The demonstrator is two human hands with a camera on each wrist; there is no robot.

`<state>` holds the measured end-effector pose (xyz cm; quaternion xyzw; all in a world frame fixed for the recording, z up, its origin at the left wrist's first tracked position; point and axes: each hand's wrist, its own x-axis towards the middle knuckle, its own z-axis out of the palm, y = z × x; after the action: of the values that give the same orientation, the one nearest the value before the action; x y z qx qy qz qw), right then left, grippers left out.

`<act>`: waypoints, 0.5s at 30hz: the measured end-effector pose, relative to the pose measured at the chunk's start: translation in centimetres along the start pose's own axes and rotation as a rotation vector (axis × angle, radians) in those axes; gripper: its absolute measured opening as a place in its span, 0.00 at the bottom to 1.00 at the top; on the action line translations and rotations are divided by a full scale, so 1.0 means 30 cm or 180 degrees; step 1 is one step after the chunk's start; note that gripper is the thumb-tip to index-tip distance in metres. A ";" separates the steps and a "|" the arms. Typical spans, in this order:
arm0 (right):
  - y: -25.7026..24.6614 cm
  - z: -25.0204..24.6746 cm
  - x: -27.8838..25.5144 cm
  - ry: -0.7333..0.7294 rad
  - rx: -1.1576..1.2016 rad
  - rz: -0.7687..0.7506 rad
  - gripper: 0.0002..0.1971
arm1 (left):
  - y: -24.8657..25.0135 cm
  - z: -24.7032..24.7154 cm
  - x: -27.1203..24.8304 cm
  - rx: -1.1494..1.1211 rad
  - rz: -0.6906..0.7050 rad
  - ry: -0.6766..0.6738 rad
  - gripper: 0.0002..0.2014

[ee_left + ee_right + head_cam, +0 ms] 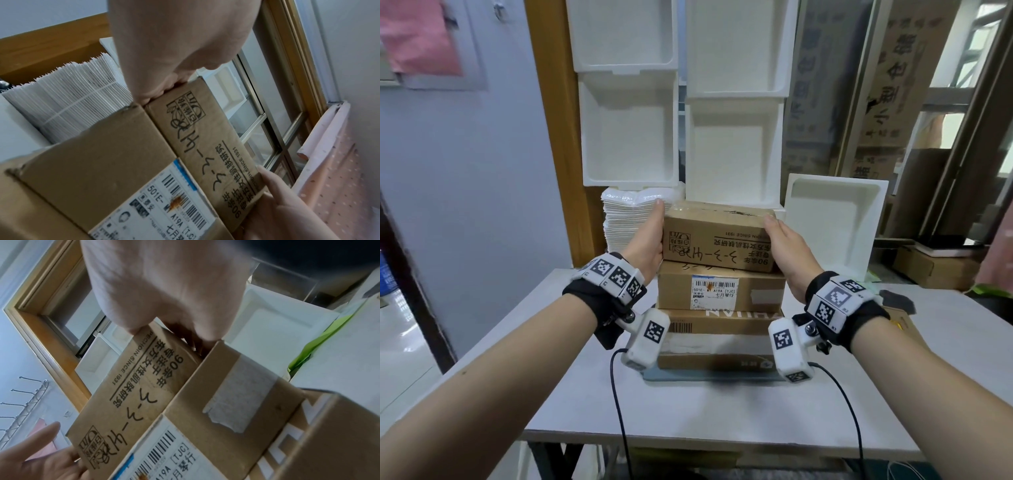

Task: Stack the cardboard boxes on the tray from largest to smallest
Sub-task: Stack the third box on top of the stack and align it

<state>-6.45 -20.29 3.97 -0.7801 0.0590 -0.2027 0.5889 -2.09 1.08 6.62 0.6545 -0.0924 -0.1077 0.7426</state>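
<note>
Palms clamp the top box (719, 236) at centre frame: left grip (650, 240) and right grip (787, 253), fingers straight, press its ends atop the stack (722, 291).

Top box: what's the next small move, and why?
Probably ease both hands off. The top box appears to sit flat on the labelled box, within its edges, and the left hand and right hand only press flat against its ends.

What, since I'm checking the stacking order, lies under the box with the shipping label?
A flatter cardboard box, then a bottom box on the grey tray. Wrist cameras hide their ends; the tray is mostly covered.
</note>
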 end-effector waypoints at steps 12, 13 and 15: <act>-0.006 0.005 -0.013 0.0072 0.0063 -0.0055 0.26 | -0.003 0.022 -0.069 0.0225 0.0098 -0.0115 0.32; -0.005 0.005 -0.016 0.0065 0.0053 -0.0067 0.25 | -0.004 0.025 -0.074 0.0236 0.0130 -0.0105 0.31; -0.001 0.006 -0.018 0.0071 0.0031 -0.0093 0.24 | -0.007 0.028 -0.081 0.0228 0.0166 -0.0092 0.30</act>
<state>-6.89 -19.94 3.83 -0.7757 0.0532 -0.2202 0.5890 -4.67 0.95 6.53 0.6765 -0.1239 -0.0943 0.7198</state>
